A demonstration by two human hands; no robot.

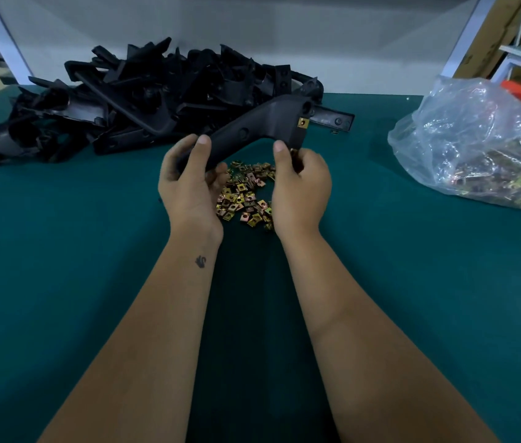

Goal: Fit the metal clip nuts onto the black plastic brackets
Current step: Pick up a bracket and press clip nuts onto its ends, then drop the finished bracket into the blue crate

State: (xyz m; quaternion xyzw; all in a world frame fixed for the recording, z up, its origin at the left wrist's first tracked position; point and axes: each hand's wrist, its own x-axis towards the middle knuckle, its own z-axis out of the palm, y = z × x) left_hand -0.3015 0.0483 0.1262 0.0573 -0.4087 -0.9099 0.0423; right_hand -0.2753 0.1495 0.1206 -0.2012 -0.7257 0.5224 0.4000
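Both hands up over the green desk (61, 282), holding one black plastic bracket (252, 129) between them. Left hand (189, 180) wrapped round the bracket's lower-left end, thumb on top, fingers curled underneath. Right hand (300, 183) grips the bracket's right end, thumb pressed vs. the near edge; a bit of brass shows between thumb & fingers there, prob. a clip nut, but too hidden to be sure. Bracket runs up & right from the left hand, bends above the right hand.

One clip nut (303, 123) already sits on the bracket's edge just above the right hand, brass-coloured, square w/ a hole.

Loose clip nuts (243, 196) lie in a small heap on the desk directly below & between the hands, partly covered by the left hand's fingers and the right wrist.

Beyond the hands, mostly on the left hand's side: big pile of black brackets (144, 100), tangled, reaching back to the grey panel (221, 27) at the desk's far edge. One flat black piece (336, 118) pokes out of the pile to the right, past the held bracket's tip.

Well out on the right hand's side: clear plastic bag (476, 139), crumpled, w/ more brass clip nuts inside at its bottom. Orange object (519, 91) behind the bag, can't tell what it is.

Small dark mark on the left wrist (200, 262).
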